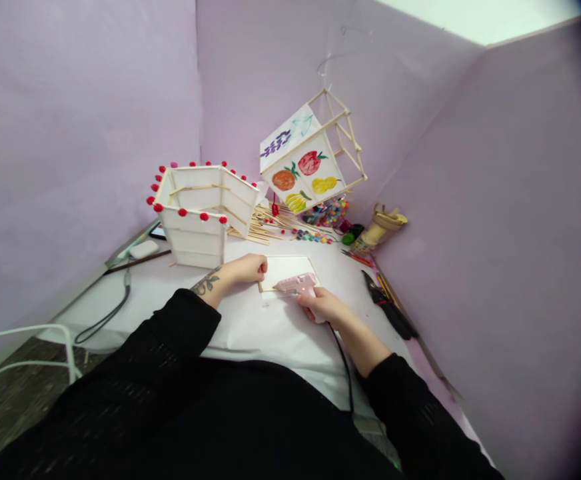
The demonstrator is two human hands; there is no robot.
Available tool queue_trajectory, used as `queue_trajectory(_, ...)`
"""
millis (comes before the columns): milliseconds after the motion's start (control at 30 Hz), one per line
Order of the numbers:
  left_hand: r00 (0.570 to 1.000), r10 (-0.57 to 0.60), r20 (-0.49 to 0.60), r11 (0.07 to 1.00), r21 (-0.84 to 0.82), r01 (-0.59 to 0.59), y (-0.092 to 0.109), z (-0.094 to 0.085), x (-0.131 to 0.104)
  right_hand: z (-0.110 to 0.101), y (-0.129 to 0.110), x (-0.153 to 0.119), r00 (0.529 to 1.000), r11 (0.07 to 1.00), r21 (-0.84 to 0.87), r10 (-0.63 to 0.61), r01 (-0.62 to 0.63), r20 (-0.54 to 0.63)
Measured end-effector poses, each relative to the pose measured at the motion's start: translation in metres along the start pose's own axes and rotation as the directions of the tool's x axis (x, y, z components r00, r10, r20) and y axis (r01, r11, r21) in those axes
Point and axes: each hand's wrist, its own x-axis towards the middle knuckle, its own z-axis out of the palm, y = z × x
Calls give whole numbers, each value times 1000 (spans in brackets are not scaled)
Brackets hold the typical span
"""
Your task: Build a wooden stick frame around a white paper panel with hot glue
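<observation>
A pink hot glue gun (pixel 298 285) is in my right hand (pixel 326 307), its nozzle pointing left. The tip is at the lower left part of a flat white panel (pixel 285 268) edged with thin wooden sticks, which lies on the white-covered table. My left hand (pixel 253 268) is closed at the panel's left edge, gripping it there; the fingertips are partly hidden. From the glue gun a black cord (pixel 345 373) runs down toward my body.
Left stands a white open-sided stick frame (pixel 195 243) with red pompoms. A fruit-painted lantern (pixel 303 170) hangs tilted above loose sticks (pixel 258 227) and colourful beads (pixel 315 237). Black-handled pruners (pixel 388 307) and a yellow holder (pixel 380 230) lie right. A white case (pixel 144 250) sits left.
</observation>
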Motion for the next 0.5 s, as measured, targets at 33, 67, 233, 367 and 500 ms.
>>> queue_trajectory(33, 1000, 0, 2, 1000, 1, 0, 0, 0, 0, -1, 1, 0, 1000, 1000, -3, -1, 1, 0)
queue_trajectory(67, 1000, 1, 2, 1000, 1, -1, 1, 0, 0, -3, 2, -1, 1000, 1000, -5, -3, 3, 0)
queue_trajectory(233, 1000, 2, -4, 1000, 6, -2, 1, 0, 0, -9, 9, -3, 1000, 1000, -10, -9, 9, -21)
queue_trajectory(367, 1000, 1, -8, 1000, 10, -1, 1, -1, 0, -15, 13, -4, 999, 1000, 5, 14, -13, -39)
queue_trajectory(500, 1000, -2, 2, 1000, 18, 2, 4, -3, -2, -20, 13, -8, 993, 995, 64, 77, -71, -95)
